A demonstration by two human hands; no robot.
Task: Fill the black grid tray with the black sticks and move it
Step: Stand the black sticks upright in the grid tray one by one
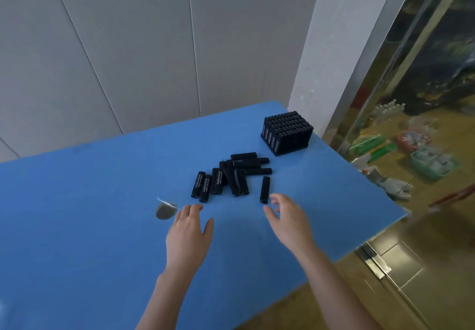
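Observation:
Several black sticks lie in a loose pile in the middle of the blue table. One single stick lies apart at the pile's right. The black grid tray stands at the table's far right corner, packed with upright sticks. My left hand hovers just in front of the pile, fingers relaxed and holding nothing. My right hand is open with its fingertips close to the near end of the single stick, not gripping it.
A grey round hole with a torn flap marks the table left of my left hand. The table's right edge drops to a glossy floor. Coloured baskets sit beyond a glass wall at the right. A grey panelled wall rises behind.

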